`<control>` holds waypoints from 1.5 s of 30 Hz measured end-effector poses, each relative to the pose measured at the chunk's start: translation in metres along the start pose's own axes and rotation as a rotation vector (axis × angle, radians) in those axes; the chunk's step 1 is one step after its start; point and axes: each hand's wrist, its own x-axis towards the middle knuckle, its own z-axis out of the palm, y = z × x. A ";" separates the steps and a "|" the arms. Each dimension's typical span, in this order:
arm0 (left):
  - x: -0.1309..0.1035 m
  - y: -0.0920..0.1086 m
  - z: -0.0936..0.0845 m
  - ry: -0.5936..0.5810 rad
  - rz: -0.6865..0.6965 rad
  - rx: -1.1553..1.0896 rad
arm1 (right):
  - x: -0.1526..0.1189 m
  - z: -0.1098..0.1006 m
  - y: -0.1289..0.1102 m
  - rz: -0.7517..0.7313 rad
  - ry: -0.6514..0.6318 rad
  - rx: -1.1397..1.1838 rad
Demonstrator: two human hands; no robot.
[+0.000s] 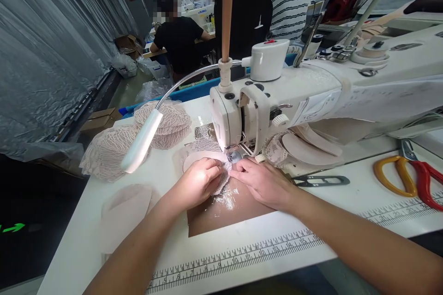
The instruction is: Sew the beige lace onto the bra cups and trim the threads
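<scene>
Under the needle of a white sewing machine [224, 117] lies a pale pink lace piece [224, 183] with a smooth padded cup [199, 157] beside it. My left hand [204, 177] has its fingers curled and pressed down on the lace, left of the needle. Close on the other side, my right hand [259, 179] pinches the edge of the same lace with thumb and forefinger. Both hands rest over a brown sheet [207, 221] on the table. The machine's presser foot is partly hidden by the fingers.
Lace cup stacks [110, 152] sit at the left beneath a lamp [142, 140]. Plain pale pieces [126, 209] lie nearer. Thread snips [321, 180], scissors [398, 175] and more cups [304, 147] are at the right. A ruler strip [235, 260] follows the front edge. People work behind.
</scene>
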 end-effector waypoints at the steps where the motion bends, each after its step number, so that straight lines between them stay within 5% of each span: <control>1: -0.001 -0.001 0.002 0.005 0.009 0.009 | 0.001 -0.001 0.000 -0.003 -0.008 0.000; 13: -0.005 -0.012 0.013 -0.028 0.145 0.139 | 0.000 -0.001 -0.003 -0.021 -0.010 -0.084; 35: -0.001 0.006 0.017 -0.005 -0.052 0.236 | 0.002 -0.002 -0.005 0.100 0.076 -0.170; 45: -0.010 -0.006 0.005 0.100 0.073 -0.001 | -0.004 0.000 0.003 -0.093 0.038 0.015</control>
